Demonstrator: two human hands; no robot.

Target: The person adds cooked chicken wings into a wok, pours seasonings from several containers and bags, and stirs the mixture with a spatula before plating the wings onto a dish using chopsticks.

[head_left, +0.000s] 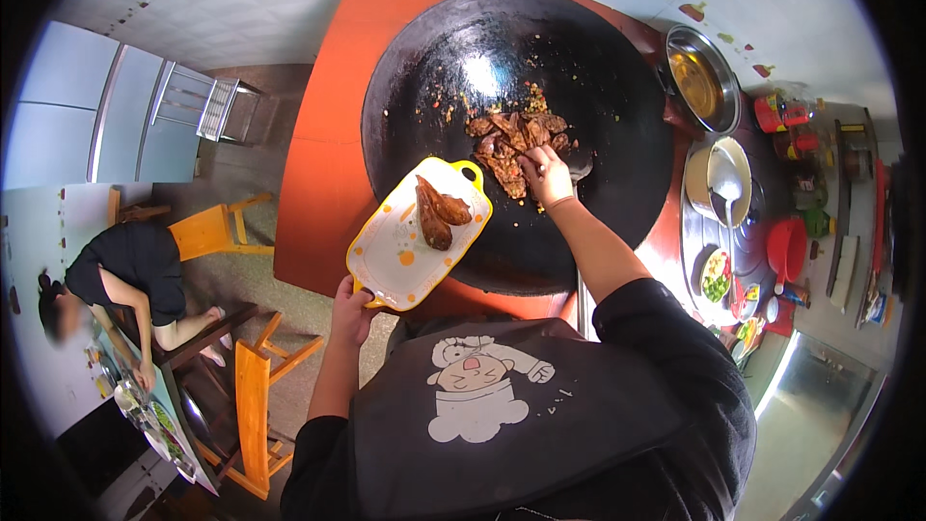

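Observation:
My left hand (352,310) grips one yellow handle of a white ceramic serving dish (383,268) with a yellow rim and orange fruit print. The dish is tilted over the near left edge of a large black wok (427,51). Two browned pieces of meat, shaped like drumsticks, lie on it, the longer one (432,221) beside the shorter (456,211). Inside the wok, my right hand (548,177) pinches a piece of meat at the heap of cooked meat (506,137). Chopped seasoning bits (535,96) cling around the heap. A metal utensil (580,165) shows partly behind my right wrist.
Right of the wok stand a steel pot of oil (696,83), a beige pot (698,174) with a ladle (728,192), a plate of chopped peppers (716,276) and a red basin (787,246). An orange-red stove surround (318,181) borders the wok. Leftward, a person (130,275) sits at a table.

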